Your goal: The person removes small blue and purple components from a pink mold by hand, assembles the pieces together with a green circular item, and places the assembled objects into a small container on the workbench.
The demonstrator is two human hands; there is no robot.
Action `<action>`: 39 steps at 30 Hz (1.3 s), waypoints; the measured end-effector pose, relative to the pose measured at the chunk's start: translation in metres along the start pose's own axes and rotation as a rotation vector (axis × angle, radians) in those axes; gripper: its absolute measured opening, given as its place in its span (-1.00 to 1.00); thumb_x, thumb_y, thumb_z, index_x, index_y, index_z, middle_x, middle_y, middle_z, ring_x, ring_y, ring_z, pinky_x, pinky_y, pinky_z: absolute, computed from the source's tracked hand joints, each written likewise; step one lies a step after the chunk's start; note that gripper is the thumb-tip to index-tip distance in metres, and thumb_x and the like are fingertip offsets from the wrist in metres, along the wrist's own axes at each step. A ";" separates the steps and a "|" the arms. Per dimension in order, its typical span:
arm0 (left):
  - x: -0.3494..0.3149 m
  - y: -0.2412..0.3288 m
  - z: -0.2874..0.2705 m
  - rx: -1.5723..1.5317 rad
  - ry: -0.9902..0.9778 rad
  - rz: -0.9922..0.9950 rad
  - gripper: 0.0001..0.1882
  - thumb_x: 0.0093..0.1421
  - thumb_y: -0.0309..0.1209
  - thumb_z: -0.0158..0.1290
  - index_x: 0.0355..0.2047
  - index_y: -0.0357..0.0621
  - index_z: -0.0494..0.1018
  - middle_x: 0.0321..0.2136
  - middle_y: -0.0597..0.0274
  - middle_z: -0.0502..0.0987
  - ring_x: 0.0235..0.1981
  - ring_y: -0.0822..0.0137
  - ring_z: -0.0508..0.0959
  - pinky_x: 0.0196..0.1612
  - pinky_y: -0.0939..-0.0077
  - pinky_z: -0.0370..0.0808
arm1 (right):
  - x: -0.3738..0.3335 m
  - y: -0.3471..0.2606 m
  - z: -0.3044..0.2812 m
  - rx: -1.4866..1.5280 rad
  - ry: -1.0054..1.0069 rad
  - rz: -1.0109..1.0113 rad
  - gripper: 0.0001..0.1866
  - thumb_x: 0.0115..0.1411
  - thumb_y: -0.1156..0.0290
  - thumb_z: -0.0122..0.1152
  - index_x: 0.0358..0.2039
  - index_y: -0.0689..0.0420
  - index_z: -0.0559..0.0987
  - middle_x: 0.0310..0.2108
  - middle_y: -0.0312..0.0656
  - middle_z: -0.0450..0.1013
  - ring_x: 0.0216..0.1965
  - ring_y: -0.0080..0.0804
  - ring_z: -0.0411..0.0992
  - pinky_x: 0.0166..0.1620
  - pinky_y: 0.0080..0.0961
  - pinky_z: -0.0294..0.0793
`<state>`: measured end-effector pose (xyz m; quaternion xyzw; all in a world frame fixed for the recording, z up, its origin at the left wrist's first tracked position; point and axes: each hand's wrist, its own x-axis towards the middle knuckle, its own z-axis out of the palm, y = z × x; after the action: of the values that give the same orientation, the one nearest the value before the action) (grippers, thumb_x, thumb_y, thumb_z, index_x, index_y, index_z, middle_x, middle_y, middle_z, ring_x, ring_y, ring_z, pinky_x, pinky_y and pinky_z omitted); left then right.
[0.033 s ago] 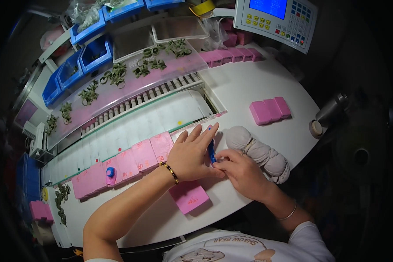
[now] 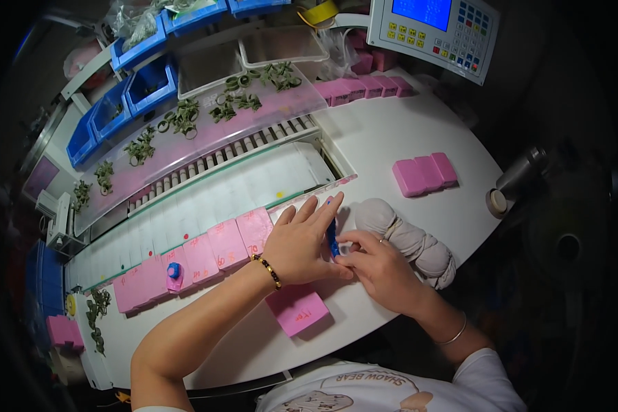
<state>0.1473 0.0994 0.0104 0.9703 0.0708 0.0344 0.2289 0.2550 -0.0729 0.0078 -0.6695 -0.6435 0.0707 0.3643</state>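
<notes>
My left hand, with a dark beaded bracelet at the wrist, is over the near edge of the belt. Its fingers stretch up and away, and a narrow bright blue piece stands upright against its index finger. The thumb side seems to steady that piece, though its lower end is partly hidden. My right hand, wearing a ring and a bangle, meets it from the right; index finger and thumb pinch at the blue piece's lower end. Just below the hands lies a pink block with handwriting.
Pink blocks line the belt; one carries a blue knob. Green rings lie on a clear sheet before blue bins. A grey cloth bundle, three pink blocks and a bottle are at right.
The coloured dots on the belt have shifted slightly left. My right fingertips have parted a little; both hands otherwise stay in place.
</notes>
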 end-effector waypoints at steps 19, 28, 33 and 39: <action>0.000 -0.008 -0.004 -0.026 -0.025 -0.030 0.36 -0.25 0.30 0.30 0.38 -0.19 -0.11 0.19 -0.35 0.24 0.32 -0.14 0.13 0.32 0.08 0.04 | 0.020 0.008 -0.007 0.061 -0.169 0.028 -0.92 0.07 0.50 0.24 -0.44 0.24 0.56 0.09 0.05 0.38 -0.13 -0.02 0.40 -0.03 -0.25 0.42; -0.002 -0.011 -0.006 -0.001 -0.074 -0.039 0.31 -0.17 0.38 0.21 0.38 -0.16 -0.11 0.23 -0.26 0.22 0.35 -0.16 0.05 0.36 0.04 -0.05 | 0.021 0.003 -0.007 0.122 -0.202 0.172 -0.89 0.12 0.48 0.20 -0.43 0.28 0.55 0.05 0.04 0.41 -0.16 0.00 0.40 -0.05 -0.22 0.41; -0.001 -0.011 -0.003 0.051 -0.011 -0.026 0.31 -0.21 0.38 0.22 0.36 -0.20 -0.05 0.26 -0.20 0.19 0.34 -0.15 0.09 0.35 0.07 -0.01 | 0.014 0.008 -0.005 0.041 -0.140 0.019 -0.80 0.08 0.52 0.21 -0.25 0.29 0.58 0.02 0.04 0.44 -0.17 -0.03 0.43 -0.04 -0.26 0.42; -0.004 -0.006 -0.003 0.092 0.041 -0.046 0.31 -0.24 0.39 0.22 0.34 -0.21 0.00 0.25 -0.05 0.25 0.32 -0.09 0.13 0.31 0.11 0.09 | 0.019 -0.006 -0.047 -0.328 0.045 -0.076 -0.48 0.01 0.51 0.28 0.06 0.12 0.49 0.12 -0.01 0.36 -0.05 -0.02 0.42 0.04 -0.24 0.41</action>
<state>0.1427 0.1057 0.0103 0.9770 0.0992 0.0456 0.1832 0.2799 -0.0745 0.0525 -0.6966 -0.6629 -0.0644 0.2669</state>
